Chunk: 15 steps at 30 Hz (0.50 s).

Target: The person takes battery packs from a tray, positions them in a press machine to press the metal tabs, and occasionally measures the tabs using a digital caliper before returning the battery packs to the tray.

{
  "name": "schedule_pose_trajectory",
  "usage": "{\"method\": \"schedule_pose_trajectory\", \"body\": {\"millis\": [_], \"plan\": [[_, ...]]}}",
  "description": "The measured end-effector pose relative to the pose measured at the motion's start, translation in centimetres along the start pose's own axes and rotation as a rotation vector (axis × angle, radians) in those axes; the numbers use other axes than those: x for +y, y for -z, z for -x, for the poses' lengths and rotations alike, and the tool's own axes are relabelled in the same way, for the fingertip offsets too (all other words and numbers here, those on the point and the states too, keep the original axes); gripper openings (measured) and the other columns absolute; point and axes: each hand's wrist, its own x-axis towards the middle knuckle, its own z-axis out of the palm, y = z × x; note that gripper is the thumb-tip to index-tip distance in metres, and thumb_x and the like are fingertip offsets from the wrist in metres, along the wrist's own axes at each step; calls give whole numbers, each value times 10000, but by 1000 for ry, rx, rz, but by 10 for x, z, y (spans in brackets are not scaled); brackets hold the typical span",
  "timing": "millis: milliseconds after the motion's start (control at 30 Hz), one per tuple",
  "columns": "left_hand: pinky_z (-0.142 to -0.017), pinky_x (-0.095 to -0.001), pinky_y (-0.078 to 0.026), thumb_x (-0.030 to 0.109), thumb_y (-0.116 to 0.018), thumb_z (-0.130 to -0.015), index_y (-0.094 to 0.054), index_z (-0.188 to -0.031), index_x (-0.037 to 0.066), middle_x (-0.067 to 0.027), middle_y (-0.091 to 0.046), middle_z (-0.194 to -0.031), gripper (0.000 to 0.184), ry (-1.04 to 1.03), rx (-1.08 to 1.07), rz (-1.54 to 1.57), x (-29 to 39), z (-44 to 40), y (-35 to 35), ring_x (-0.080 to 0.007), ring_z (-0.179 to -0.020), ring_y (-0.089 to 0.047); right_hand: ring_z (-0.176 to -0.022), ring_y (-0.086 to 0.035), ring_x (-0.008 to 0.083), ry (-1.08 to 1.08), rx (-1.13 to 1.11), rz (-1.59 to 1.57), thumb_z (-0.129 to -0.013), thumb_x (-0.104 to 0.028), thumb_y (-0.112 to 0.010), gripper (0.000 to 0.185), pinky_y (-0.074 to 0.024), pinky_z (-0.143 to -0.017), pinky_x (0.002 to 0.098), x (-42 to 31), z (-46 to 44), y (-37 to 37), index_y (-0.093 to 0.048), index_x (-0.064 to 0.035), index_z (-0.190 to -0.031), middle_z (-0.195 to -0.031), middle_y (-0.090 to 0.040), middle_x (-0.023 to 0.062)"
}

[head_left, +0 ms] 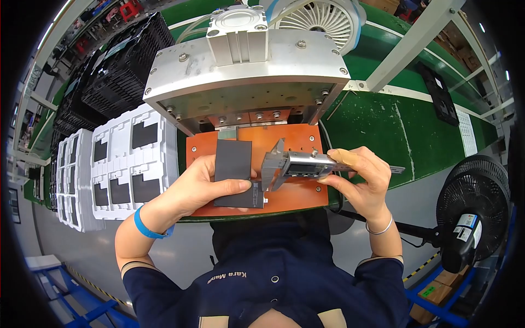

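Note:
My left hand (pixel 219 183) is closed on a flat black battery pack (pixel 233 158), thumb on its face and fingers behind. Small printing and a small white tab show near the pack's lower right corner. My right hand (pixel 361 177) grips a digital caliper (pixel 303 165) by its slider, fingers above and thumb below. The caliper's jaws point left and lie close beside the pack's right edge; I cannot tell whether they touch it. Both things are held over the orange plate (pixel 298 199) of a metal press (pixel 246 71).
White trays (pixel 112 205) holding black pieces are stacked at the left, with black crates (pixel 128 68) behind. A black fan (pixel 473 213) stands at the right, and a white fan (pixel 314 24) behind the press. The green bench (pixel 377 131) carries a dark tray (pixel 437 93).

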Motion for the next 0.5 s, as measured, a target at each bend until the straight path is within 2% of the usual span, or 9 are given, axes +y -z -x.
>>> {"method": "schedule_pose_trajectory", "body": {"millis": [67,133,267,333,500], "plan": [[-744,-351,-615,71,-681,-896,-613,-1106,-44,-137,-674,-1012,249,19,-9,7,0,0,1,-232,-849,-702,-648,-628,155,-4,-10,-6,-639,-188,-860,402,-466,-550,255,1,1,1,-731,-54,-996,-792,-693,32],[-742,-347,-613,71,-680,-896,-612,-1106,-43,-137,-675,-1012,248,24,-12,-2,2,1,2,-231,-840,-703,-621,-562,110,75,-20,-66,-621,-195,-885,450,-397,-470,212,6,3,-1,-717,-26,-1002,-820,-703,43],[-733,-336,-609,68,-677,-897,-606,-1108,-40,-135,-676,-1007,248,29,-14,-5,1,1,2,-230,-817,-706,-625,-563,109,56,-39,-63,-623,-202,-883,441,-398,-471,212,3,3,-2,-716,-23,-991,-846,-713,46],[-732,-336,-609,69,-678,-897,-605,-1109,-39,-136,-676,-1003,249,30,-10,-5,1,0,3,-230,-813,-706,-664,-633,161,7,-55,-64,-641,-181,-856,392,-484,-570,262,0,2,-2,-729,-49,-988,-824,-709,39],[-725,-334,-610,71,-679,-895,-603,-1109,-40,-136,-675,-991,253,22,-1,-4,0,-1,3,-229,-800,-708,-675,-635,161,24,-47,-51,-643,-185,-853,393,-482,-572,261,1,0,-3,-729,-54,-992,-819,-707,33]]}}
